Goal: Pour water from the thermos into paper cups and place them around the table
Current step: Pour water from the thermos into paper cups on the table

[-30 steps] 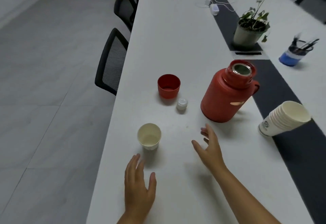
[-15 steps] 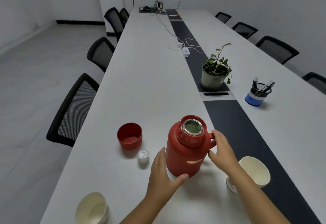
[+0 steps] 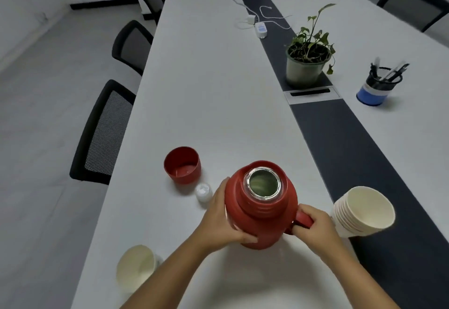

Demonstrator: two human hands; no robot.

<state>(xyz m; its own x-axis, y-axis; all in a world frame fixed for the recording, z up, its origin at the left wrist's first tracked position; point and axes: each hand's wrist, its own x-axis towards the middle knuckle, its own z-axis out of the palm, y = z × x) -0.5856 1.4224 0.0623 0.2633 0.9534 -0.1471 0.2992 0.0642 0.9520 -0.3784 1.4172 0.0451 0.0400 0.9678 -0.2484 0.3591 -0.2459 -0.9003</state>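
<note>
Hands clasp thermos [image 3: 261, 207]: left grip [image 3: 224, 221] cupping body, right grip [image 3: 313, 227] clenching handle.

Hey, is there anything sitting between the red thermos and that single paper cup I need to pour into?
Nothing visible. The thermos is held by the left hand and right hand; only the left forearm crosses the bare table toward the single paper cup. The red lid and white stopper lie farther back.

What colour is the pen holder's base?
Blue, under a black mesh top: pen holder, head view.
</note>
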